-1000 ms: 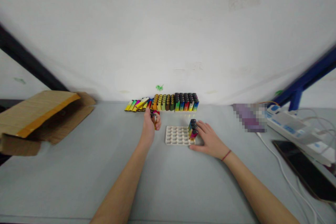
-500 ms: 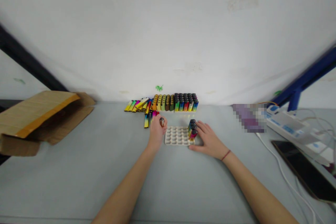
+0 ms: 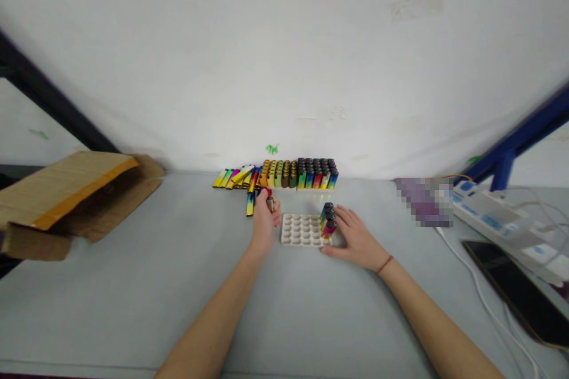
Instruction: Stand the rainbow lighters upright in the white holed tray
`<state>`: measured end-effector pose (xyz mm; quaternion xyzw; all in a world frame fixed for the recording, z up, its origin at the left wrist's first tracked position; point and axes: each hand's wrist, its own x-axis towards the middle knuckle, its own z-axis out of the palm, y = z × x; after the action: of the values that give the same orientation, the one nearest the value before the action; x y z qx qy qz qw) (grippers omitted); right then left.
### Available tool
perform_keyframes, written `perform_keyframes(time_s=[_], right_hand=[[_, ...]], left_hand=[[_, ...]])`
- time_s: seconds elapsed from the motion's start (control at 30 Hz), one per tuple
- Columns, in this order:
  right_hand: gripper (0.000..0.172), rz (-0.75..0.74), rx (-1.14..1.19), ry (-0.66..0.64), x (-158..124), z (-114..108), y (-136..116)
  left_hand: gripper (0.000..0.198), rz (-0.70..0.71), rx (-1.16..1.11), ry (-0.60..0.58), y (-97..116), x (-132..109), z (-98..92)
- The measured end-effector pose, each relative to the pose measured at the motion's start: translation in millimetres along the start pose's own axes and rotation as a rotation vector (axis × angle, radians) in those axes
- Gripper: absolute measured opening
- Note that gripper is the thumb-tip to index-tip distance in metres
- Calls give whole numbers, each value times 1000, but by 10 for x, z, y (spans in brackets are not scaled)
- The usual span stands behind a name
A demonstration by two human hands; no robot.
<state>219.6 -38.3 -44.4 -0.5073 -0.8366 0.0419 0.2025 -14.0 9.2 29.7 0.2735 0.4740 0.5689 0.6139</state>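
Note:
My left hand (image 3: 265, 219) is closed around a lighter (image 3: 271, 204), whose metal top and a bit of red show above the fingers; the rest is hidden in the grip. Just right of it lies a white tray (image 3: 296, 230) with rows of small pockets. Several lighters (image 3: 328, 222) with black tops stand upright along the tray's right end. Beside them, fingers spread and thumb at the tray's near right corner, my right hand (image 3: 355, 240) rests with nothing in it.
Behind the tray stand filled rows of lighters, yellow-brown (image 3: 278, 174) and black-topped (image 3: 317, 174). Loose lighters (image 3: 233, 177) lie in a pile to their left. A cardboard box (image 3: 75, 195) sits at left; a phone (image 3: 511, 287), power strip (image 3: 493, 219) and white cable (image 3: 475, 284) are at right.
The lighter in my left hand has turned slightly, showing more of its red part. My right hand stays beside the standing lighters. The whole view has shifted a little.

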Motion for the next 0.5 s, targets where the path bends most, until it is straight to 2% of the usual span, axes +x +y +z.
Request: perform_keyframes(time_s=[0.23,0.4,0.5], right_hand=[[88,1,4,-3,-1,6,7],[88,-1,0,-1,-1,6,9],[88,3,-4,-1,-2,0,2]], left_hand=[[43,-27,8,-15,31,-16,9],[39,34,-10,-3,38,-6,-4],[45,85,41,-42,-36,35,-31]])
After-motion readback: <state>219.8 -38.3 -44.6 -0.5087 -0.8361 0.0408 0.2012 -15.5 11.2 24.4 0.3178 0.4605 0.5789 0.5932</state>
